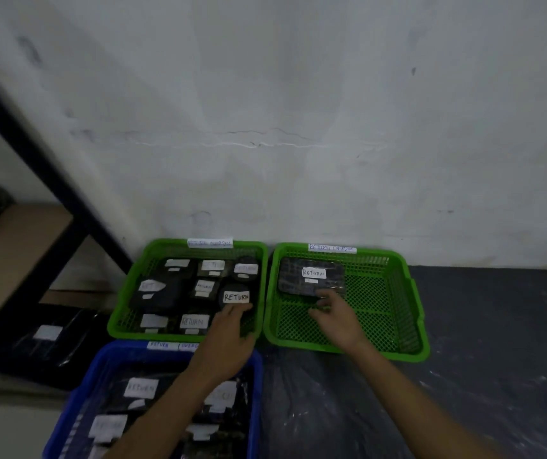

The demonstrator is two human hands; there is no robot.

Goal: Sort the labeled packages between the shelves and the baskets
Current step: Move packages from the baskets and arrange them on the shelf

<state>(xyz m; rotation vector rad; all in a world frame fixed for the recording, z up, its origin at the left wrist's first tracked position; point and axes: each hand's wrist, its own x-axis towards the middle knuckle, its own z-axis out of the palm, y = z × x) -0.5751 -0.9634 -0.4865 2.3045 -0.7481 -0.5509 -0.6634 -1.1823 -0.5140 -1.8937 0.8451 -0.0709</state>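
Package, round, black (236, 297), white RETURN label: at 12 o'clock from left hand (229, 332). Straight fingers close together, tips touching near edge, not curled round. Sits at 3 o'clock side of left green basket (152, 248). Left hand nearer. Right hand (340, 319), fingers loosely spread, tips at 6 o'clock edge of flat rectangular package (311, 276), long axis 9-to-3, in right green basket (394, 293).

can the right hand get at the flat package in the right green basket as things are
Probably yes. The right hand hovers inside the right basket with its fingers at the near edge of the package. Nothing lies on the package, and no other thing in that basket stands between them.
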